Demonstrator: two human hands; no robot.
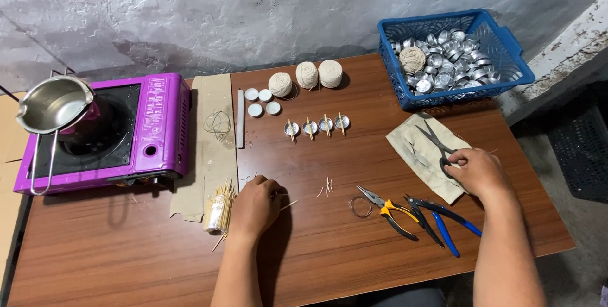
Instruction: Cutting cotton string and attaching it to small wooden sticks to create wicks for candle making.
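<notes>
Brown wooden worktop (329, 244), filling most of the frame, carries the lot. Upper left: purple portable gas stove (107, 133) with a steel saucepan (54, 104) on its burner. Upper right: blue plastic basket (500, 47) of small aluminium candle cups with one ball of cream string among them. Right of centre: beige cloth (421, 149), on which lie black-handled scissors (434, 139); the right hand (478, 171) is curled loosely over the scissor handles, seemingly taking hold, though how firm the grip is cannot be told. Upper centre: three balls of cream string (307, 76), four white discs (263, 101), and a row of four cups fitted with wicks held by small sticks (316, 126). Lower centre: yellow-handled pliers (392, 209) and blue-handled pliers (443, 218) beside a small wire ring. Lower left of centre: bundle of thin wooden sticks (220, 209); just beside it the left hand (255, 206), fingers bent down, pins a single thin wooden stick (288, 205) to the worktop. Step in hand, by judgement: stick held for cutting. The next move calls for lifting the scissors across to it.
</notes>
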